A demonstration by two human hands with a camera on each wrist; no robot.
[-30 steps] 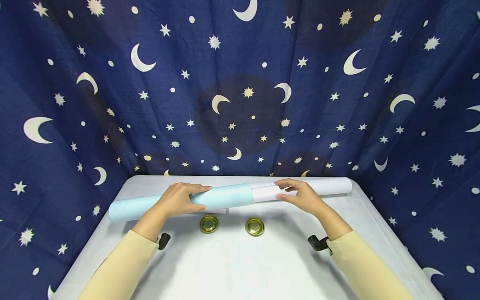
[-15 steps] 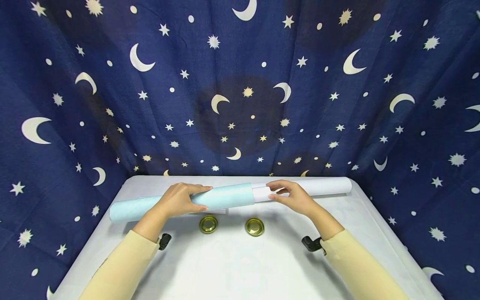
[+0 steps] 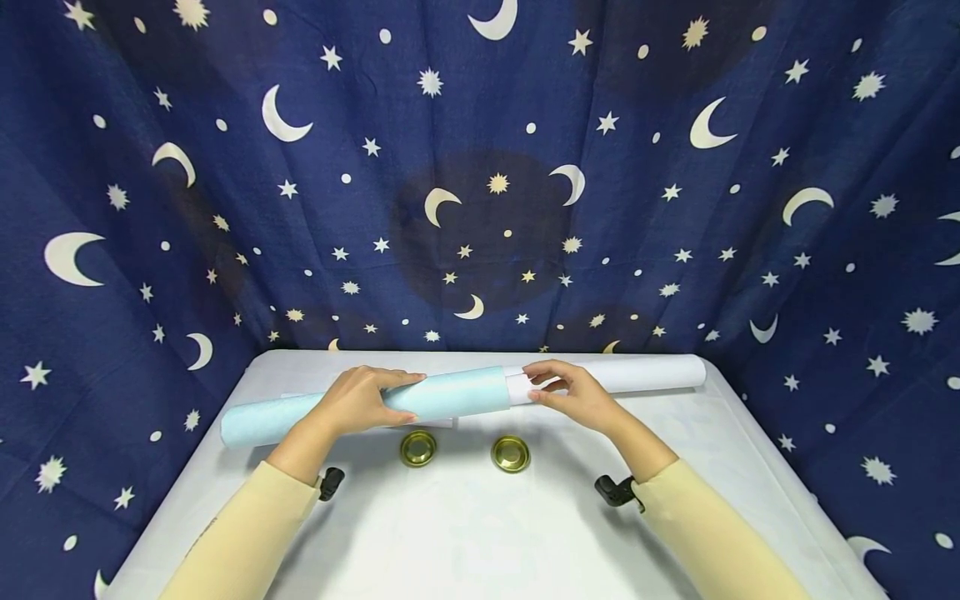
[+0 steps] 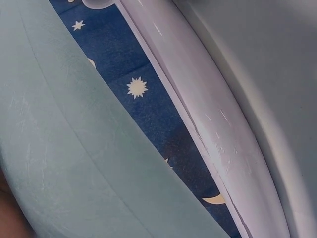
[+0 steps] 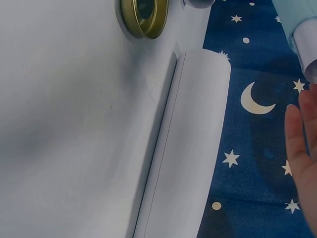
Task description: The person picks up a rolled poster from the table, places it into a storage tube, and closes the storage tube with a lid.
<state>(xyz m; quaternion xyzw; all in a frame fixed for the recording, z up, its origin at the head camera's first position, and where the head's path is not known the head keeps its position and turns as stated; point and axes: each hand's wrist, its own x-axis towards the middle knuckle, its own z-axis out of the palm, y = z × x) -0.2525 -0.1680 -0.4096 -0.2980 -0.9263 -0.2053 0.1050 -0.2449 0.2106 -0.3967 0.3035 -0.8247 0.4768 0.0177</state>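
Note:
My left hand (image 3: pixel 356 402) grips a light blue paper roll (image 3: pixel 459 392) around its middle, thumb at the near side, fingers over the far side. The roll slants over the back of the table. From its right end a short length of a white paper roll (image 3: pixel 518 388) sticks out, nested inside the blue one. Fingertips of my right hand (image 3: pixel 576 397) rest at that white roll's end. In the right wrist view these fingers (image 5: pixel 295 134) look fairly straight beside the white end. The left wrist view is mostly filled by the blue roll (image 4: pixel 74 129).
A second white paper roll (image 3: pixel 648 375) lies along the table's back right. Under the blue roll lies a shiny whitish roll (image 4: pixel 218 124). Two gold round lids (image 3: pixel 417 448) sit in front on the white table (image 3: pixel 487 533). A dark blue star-and-moon curtain (image 3: pixel 480 167) surrounds the table.
My right hand has moved left, and the white roll has slid further into the blue roll, so less of it sticks out. The left hand has kept its hold in place.

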